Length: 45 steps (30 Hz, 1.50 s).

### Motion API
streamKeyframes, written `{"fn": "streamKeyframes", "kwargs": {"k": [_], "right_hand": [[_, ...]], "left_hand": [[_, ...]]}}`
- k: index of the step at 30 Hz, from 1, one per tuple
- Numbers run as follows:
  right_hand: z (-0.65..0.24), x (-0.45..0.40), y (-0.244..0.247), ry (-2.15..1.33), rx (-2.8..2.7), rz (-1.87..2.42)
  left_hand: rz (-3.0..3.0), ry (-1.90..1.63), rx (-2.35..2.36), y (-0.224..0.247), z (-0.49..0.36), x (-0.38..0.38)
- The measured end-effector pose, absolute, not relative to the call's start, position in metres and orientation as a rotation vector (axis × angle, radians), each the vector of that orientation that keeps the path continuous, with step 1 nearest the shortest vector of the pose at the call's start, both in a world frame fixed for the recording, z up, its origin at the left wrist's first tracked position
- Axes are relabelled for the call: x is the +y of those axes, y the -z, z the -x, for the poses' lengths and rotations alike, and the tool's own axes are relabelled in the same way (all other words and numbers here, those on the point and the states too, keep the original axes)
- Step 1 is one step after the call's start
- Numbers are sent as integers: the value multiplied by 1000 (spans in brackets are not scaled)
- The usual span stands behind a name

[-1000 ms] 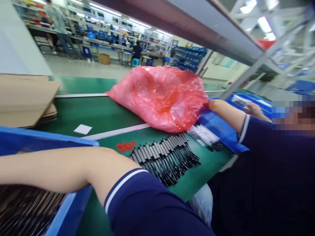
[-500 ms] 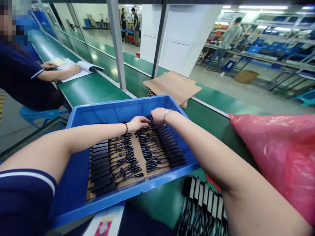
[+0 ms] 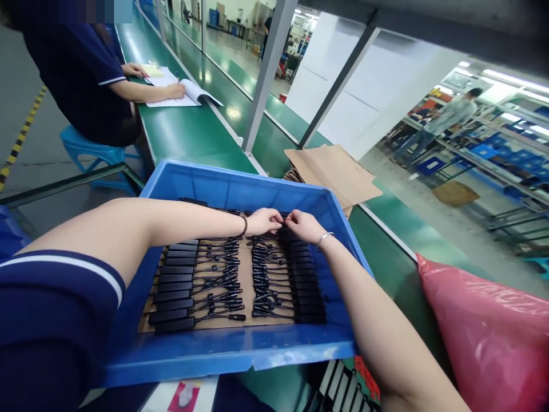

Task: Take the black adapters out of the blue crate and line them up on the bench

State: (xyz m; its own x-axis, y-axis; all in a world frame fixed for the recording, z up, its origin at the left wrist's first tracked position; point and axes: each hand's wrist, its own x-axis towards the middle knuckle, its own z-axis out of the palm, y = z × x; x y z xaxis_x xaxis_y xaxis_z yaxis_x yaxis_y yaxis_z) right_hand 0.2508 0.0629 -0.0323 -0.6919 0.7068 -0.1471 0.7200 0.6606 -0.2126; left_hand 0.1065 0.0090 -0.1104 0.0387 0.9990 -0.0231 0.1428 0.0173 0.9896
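My left hand and my right hand meet near the far end of a blue plastic bin. Both have fingertips pinched together on a thin black adapter cable, mostly hidden by the fingers. Below them, black power adapters lie in two rows, a left row and a right row. Their short cables point inward, towards a bare strip of brown cardboard under them. My left forearm covers part of the far left adapters.
More adapters lie on the green bench below the bin. A pink plastic bag bulges at right; cardboard sheets are stacked behind the bin. At left a co-worker sits on a blue stool, one hand on papers.
The view has shifted and tilted. My right hand has come down from the far right row and turned, its fingertips now close to my left hand's. The adapter rows look the same.
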Motion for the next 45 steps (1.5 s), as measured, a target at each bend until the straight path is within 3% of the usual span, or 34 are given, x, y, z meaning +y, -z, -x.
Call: {"fn": "streamKeyframes", "kwargs": {"k": [14,23,32,39,45], "right_hand": [[-250,63,33,445,2908,-1181],[-248,63,39,370,2874,-1183],[-250,65,38,594,2723,-1240],[-257,70,34,402,2756,-1260],[-263,71,27,387,2799,-1219]], "left_hand": [[-1127,-1208,1303,103,-110,3],[-1185,-1090,1354,95,-106,2],[-1077,-1201,1295,99,-108,1],[-1029,-1248,1287,102,-102,5],[-1317,-983,1388,86,-90,13]]}}
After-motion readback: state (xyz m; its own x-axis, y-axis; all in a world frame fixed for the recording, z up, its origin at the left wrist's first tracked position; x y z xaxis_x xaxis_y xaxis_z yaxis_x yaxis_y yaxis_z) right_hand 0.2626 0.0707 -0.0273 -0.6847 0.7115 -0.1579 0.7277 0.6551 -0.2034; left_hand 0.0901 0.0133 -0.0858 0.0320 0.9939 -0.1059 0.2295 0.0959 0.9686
